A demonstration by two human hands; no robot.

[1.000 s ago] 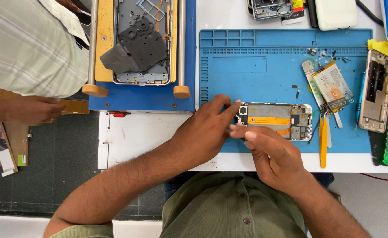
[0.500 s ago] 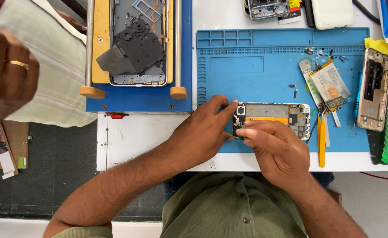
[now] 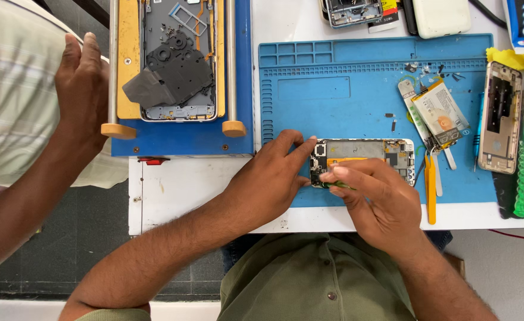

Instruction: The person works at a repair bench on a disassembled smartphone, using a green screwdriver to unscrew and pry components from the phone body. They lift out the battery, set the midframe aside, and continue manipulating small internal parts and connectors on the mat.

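The opened phone (image 3: 363,160) lay flat on the blue work mat (image 3: 333,95), close to the mat's near edge and lengthwise along it, its back off and its boards and yellow strip exposed. The left hand (image 3: 268,181) rested on the phone's left end, fingers spread, thumb and forefinger pressed against the corner there and so steadying it. The right hand (image 3: 378,196) sat over the phone's near edge, its fingertips pinched narrowly on a thin green tool (image 3: 336,185) whose tip met the phone's lower left corner. Whether the tool was gripped or only pressed down could not be told.

Behind the phone the mat's middle was open. To the right that room was closed in by a loose battery pack (image 3: 440,113), yellow tweezers (image 3: 431,190) reaching down to the mat's near edge, and a gold phone frame (image 3: 500,119) at the mat's right rim. Small screws (image 3: 391,119) lay scattered just behind the phone.

Left of the mat, a clamping jig (image 3: 173,65) held another stripped phone body on a blue base. Another person's hand (image 3: 83,83) lay against a striped shirt, just beside that jig's left edge. The white counter (image 3: 179,190) showed in front of the jig.
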